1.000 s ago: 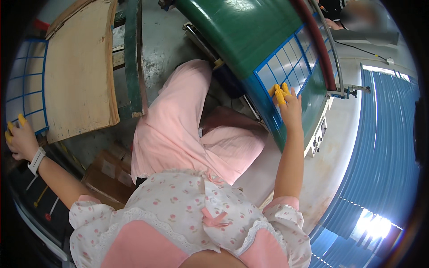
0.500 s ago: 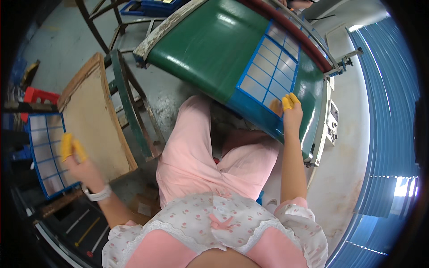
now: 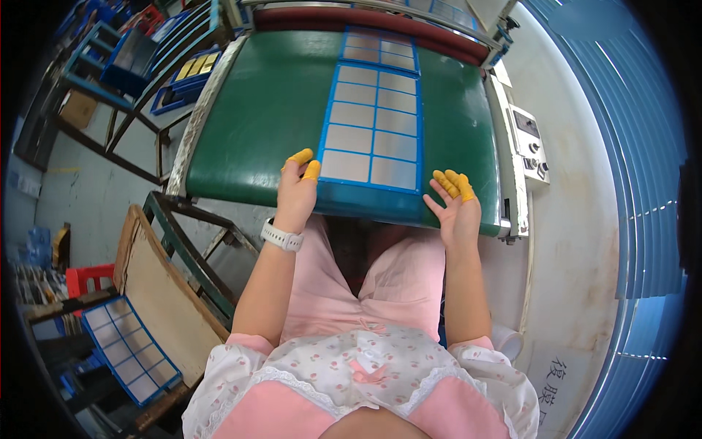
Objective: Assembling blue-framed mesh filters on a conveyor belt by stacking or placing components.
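Nearest the body: both forearms reach forward over the pink lap to the near edge of the green conveyor belt [image 3: 256, 117].

Left hand [image 3: 296, 192], white wristband, yellow rubber finger cots: fingers loosely curled, tips touching the near left corner of the blue-framed rectangular grid panel with grey cells [image 3: 373, 128]. No closed grip visible. Right hand [image 3: 455, 205], same cots: open, fingers together, tips just beside the panel's near right corner; contact cannot be told.

Panel lies flat on the belt, long axis running away from the person, near edge close to the belt's front lip. A second blue grid panel [image 3: 380, 47] sits touching or just beyond its far end, near the red roller [image 3: 365, 18].

Step in hand, by my judgement: squaring the panel on the belt. Next move would call for even pressure at both near corners to keep it straight.

Edges and room: bare belt left of the panel, narrower strip to the right before the white control box with knobs [image 3: 530, 146]. Low left, well apart, a wooden board [image 3: 161, 300] and another blue grid panel [image 3: 128, 347].
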`<state>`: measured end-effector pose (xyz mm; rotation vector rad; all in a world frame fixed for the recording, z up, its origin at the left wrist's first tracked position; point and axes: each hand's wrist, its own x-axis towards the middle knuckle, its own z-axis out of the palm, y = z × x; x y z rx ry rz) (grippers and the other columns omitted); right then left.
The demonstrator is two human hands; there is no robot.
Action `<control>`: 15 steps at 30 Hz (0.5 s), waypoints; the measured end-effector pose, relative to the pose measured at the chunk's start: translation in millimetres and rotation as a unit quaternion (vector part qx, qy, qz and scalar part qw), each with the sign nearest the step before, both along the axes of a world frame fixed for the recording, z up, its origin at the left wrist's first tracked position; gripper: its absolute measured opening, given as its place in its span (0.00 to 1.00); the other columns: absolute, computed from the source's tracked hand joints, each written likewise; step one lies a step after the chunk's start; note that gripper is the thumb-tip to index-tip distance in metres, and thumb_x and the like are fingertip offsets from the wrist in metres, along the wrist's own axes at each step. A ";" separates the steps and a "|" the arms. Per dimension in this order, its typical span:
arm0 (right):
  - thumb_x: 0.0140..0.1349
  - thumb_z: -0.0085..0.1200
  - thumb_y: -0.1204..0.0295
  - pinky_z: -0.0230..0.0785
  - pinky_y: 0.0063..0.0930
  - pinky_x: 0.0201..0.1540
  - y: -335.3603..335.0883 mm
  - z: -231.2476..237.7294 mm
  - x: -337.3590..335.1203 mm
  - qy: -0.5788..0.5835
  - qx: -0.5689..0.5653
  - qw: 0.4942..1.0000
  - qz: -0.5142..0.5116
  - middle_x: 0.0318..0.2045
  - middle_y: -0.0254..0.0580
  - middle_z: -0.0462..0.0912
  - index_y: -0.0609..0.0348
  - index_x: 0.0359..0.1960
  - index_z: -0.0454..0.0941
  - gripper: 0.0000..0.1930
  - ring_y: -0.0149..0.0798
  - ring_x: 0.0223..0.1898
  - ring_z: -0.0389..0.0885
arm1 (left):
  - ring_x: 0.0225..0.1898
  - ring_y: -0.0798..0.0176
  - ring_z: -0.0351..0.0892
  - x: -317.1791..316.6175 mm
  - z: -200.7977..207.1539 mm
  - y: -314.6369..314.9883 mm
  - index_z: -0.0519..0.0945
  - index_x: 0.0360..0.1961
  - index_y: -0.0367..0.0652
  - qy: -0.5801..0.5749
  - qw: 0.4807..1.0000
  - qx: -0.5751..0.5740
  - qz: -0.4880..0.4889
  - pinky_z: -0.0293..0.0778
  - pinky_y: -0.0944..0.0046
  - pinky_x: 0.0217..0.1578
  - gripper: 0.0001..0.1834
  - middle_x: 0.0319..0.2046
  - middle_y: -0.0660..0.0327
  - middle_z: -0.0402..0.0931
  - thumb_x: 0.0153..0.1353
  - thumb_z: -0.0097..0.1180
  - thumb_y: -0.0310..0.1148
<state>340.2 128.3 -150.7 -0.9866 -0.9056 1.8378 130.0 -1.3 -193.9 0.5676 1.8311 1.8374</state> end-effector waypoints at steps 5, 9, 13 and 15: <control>0.61 0.37 0.62 0.55 0.48 0.51 2.8 -4.0 3.3 0.036 -0.005 0.999 0.018 0.42 0.47 0.70 0.61 0.42 0.65 0.15 0.42 0.47 0.66 | 0.35 0.71 0.65 5.6 22.4 4.3 0.66 0.46 0.34 -0.104 0.995 0.007 0.000 0.62 0.75 0.37 0.16 0.40 0.58 0.67 0.55 0.46 0.27; 0.60 0.37 0.61 0.54 0.48 0.52 4.6 1.2 0.6 0.035 -0.027 0.999 0.022 0.43 0.50 0.69 0.64 0.42 0.65 0.17 0.44 0.48 0.65 | 0.44 0.64 0.66 4.6 28.7 4.8 0.65 0.48 0.38 -0.076 0.996 -0.047 -0.014 0.62 0.66 0.45 0.19 0.44 0.59 0.64 0.52 0.36 0.22; 0.60 0.36 0.61 0.54 0.48 0.52 6.2 3.2 -4.0 0.040 -0.035 0.998 0.026 0.43 0.50 0.69 0.64 0.42 0.65 0.17 0.44 0.48 0.65 | 0.43 0.64 0.67 3.7 26.9 10.5 0.65 0.47 0.37 -0.042 0.997 -0.064 -0.015 0.63 0.66 0.44 0.16 0.43 0.59 0.64 0.55 0.38 0.25; 0.61 0.36 0.62 0.53 0.47 0.53 8.8 0.4 -5.3 0.041 -0.035 0.998 0.029 0.43 0.50 0.69 0.64 0.42 0.65 0.17 0.44 0.48 0.66 | 0.41 0.65 0.68 8.9 35.4 15.3 0.66 0.46 0.38 -0.188 0.982 -0.018 -0.015 0.65 0.69 0.40 0.14 0.41 0.60 0.66 0.58 0.40 0.28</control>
